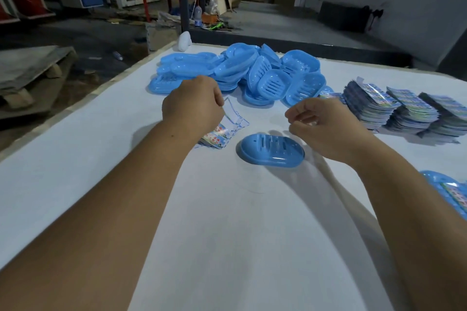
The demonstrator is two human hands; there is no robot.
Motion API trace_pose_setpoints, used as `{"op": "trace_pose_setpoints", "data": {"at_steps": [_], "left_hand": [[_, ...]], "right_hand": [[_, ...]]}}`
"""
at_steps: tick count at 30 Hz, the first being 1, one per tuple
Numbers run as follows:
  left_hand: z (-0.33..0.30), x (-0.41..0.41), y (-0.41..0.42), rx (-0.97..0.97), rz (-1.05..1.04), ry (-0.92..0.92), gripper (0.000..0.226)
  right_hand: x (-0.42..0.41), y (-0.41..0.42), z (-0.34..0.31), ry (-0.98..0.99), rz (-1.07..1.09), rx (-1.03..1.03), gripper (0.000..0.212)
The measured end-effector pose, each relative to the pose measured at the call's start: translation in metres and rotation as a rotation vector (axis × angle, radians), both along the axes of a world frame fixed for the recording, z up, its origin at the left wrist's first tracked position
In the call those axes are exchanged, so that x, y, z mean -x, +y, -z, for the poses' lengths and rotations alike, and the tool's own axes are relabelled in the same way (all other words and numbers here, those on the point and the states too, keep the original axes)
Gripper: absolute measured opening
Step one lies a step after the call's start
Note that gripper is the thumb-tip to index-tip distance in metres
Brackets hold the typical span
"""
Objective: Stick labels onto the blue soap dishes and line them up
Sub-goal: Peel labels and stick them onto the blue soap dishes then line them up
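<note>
One blue soap dish (271,150) lies upside down on the white table (227,222), between my two hands. My left hand (192,106) hovers left of it and pinches a pale label sheet (235,116) that curls up from a small stack of printed labels (214,137). My right hand (323,124) is just above and right of the dish, its fingers curled, with thumb and fingertips pinching a small glossy label (307,122). A dish bearing a colourful label (447,189) lies at the right edge.
A loose pile of blue soap dishes (240,70) fills the far middle of the table. Three tall stacks of printed labels (404,108) stand at the right. A white object (184,41) sits at the far corner. Workshop floor lies beyond the table's left edge.
</note>
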State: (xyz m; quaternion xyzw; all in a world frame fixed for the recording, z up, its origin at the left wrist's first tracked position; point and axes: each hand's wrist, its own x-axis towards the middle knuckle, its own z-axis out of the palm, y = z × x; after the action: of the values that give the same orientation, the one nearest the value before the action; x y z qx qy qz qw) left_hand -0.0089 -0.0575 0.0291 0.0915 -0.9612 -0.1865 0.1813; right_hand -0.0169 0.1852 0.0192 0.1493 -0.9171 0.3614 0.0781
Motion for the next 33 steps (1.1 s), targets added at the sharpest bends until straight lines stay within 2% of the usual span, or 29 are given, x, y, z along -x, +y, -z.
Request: {"op": "trace_pose_setpoints", "data": {"at_steps": [6, 11, 14, 17, 22, 27, 31, 33], "left_hand": [[-0.009, 0.000, 0.012, -0.571, 0.132, 0.202, 0.036], [-0.009, 0.000, 0.021, -0.950, 0.204, 0.218, 0.040], [-0.006, -0.003, 0.029, -1.102, 0.283, 0.164, 0.040], [-0.004, -0.005, 0.035, -1.123, 0.335, 0.108, 0.039], [-0.003, -0.010, 0.040, -0.990, 0.336, 0.012, 0.038], [-0.005, -0.014, 0.042, -0.883, 0.349, 0.005, 0.037], [-0.005, -0.017, 0.044, -0.877, 0.402, 0.022, 0.038], [-0.005, -0.018, 0.046, -0.868, 0.429, 0.033, 0.038]], "right_hand": [[-0.002, -0.009, -0.001, 0.034, 0.002, 0.106, 0.001], [-0.005, -0.016, -0.001, -0.051, -0.067, 0.235, 0.015], [-0.003, -0.016, -0.002, -0.088, -0.046, 0.314, 0.019], [0.003, -0.011, -0.001, -0.090, 0.009, 0.347, 0.024], [0.011, -0.005, 0.002, -0.136, 0.077, 0.364, 0.030], [0.010, -0.005, 0.002, -0.153, 0.092, 0.347, 0.030], [0.007, -0.007, 0.003, -0.116, 0.131, 0.379, 0.018], [0.004, -0.008, 0.002, -0.101, 0.140, 0.410, 0.022]]}}
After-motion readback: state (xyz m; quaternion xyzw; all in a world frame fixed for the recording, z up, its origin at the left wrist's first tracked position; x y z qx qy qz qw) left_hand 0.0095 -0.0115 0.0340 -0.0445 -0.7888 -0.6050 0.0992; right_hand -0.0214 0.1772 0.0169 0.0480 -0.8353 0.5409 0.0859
